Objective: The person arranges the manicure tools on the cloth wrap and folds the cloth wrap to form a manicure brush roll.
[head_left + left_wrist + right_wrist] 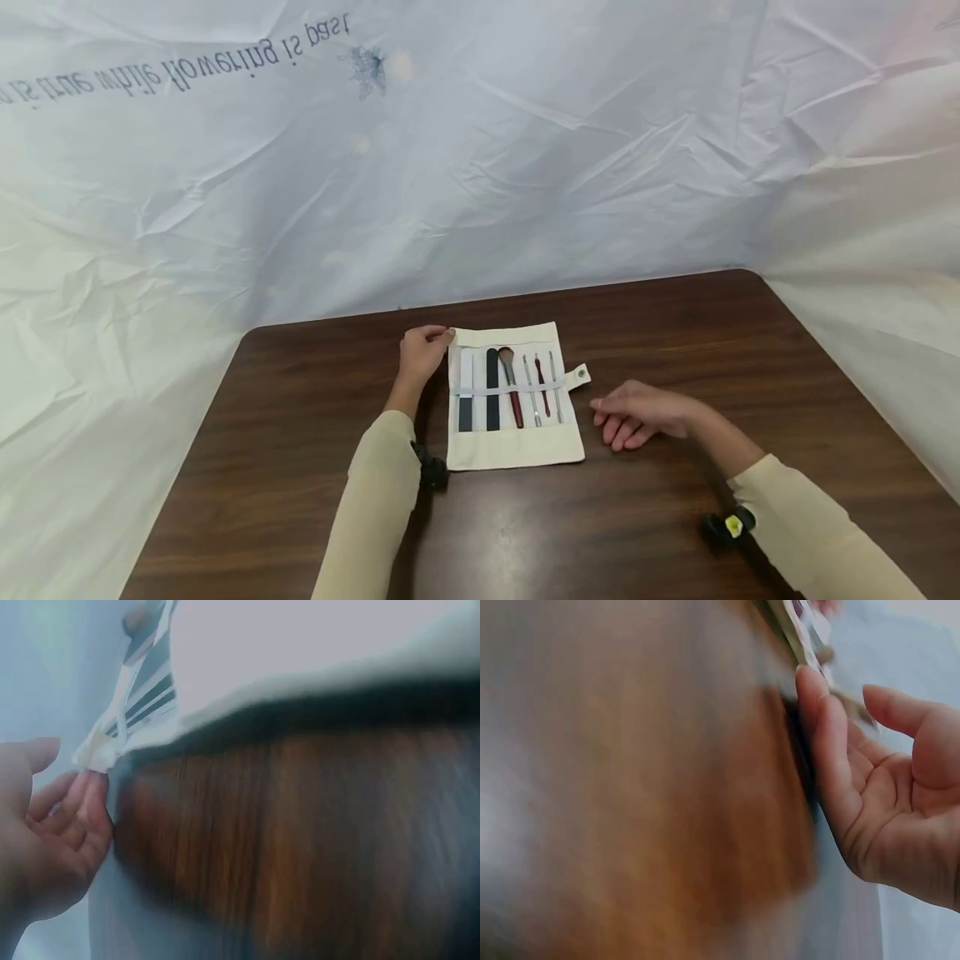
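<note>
A cream fabric tool roll (517, 450) lies unrolled on the table. A strap across it holds a grey-and-white nail file (466, 412), a black nail file (492, 392), a makeup brush (515, 404) and several slim tools, such as a metal cuticle pusher (532, 396). At the roll's far left corner, my left hand (422, 354) touches the fabric with its fingertips; the left wrist view shows the thumb (41, 754) apart from them. My right hand (641, 414) hovers or rests, loosely curled and holding nothing, just right of the snap tab (578, 377).
The dark wooden table (300, 467) has its far edge beyond the roll. White sheeting (480, 167) with printed lettering hangs behind and at both sides. A dark strapped-on device (429, 467) sits at the left wrist, another (723, 529) at the right.
</note>
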Motion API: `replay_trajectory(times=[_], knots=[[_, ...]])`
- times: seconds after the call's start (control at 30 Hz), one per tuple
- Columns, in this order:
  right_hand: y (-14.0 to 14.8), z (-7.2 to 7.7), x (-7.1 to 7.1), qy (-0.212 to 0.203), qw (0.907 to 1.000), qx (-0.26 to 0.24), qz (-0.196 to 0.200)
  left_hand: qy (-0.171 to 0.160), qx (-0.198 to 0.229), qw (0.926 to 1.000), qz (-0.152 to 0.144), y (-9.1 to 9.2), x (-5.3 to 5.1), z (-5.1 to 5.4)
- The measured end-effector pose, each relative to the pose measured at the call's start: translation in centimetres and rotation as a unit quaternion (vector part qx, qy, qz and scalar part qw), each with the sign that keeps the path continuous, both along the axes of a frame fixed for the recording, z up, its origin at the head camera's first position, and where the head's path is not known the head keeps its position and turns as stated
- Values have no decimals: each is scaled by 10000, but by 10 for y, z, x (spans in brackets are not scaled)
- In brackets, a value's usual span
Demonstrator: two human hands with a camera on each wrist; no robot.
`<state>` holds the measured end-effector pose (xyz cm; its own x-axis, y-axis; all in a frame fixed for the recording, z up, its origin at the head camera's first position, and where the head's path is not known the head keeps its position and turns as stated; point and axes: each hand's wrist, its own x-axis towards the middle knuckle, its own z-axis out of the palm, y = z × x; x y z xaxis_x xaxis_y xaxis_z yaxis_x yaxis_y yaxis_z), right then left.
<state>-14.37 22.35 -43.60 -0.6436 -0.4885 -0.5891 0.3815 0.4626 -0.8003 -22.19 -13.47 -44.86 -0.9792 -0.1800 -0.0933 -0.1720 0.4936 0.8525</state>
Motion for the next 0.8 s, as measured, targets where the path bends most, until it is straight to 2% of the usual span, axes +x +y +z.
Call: replay_trajectory(times=[0.1, 0.2, 0.33, 0.43, 0.5, 0.6, 0.7, 0.8], knots=[[-12, -3, 12, -216, 9996, -81, 179, -95, 34, 9999, -68, 0, -2, -2], [-24, -6, 21, -252, 9992, -169, 277, -143, -96, 9998, -24, 0, -3, -4], [-33, -8, 27, -105, 9992, -215, 331, -223, -230, 9995, -47, -3, -3, -4], [-34, -9, 27, 34, 9996, -118, 239, -313, -265, 9991, -121, -8, -2, -4], [-30, -8, 21, 82, 9999, 5, 89, -440, -228, 9986, -172, -14, 0, -3], [-17, -6, 6, 199, 9993, 184, -270, -770, 104, 9966, -256, -23, 9, -3], [1, -2, -14, 436, 9961, 342, -693, -1240, 482, 9897, -536, -31, 25, -3], [15, 0, -36, 743, 9898, 540, -1088, -1650, 541, 9799, -985, -31, 46, -2]])
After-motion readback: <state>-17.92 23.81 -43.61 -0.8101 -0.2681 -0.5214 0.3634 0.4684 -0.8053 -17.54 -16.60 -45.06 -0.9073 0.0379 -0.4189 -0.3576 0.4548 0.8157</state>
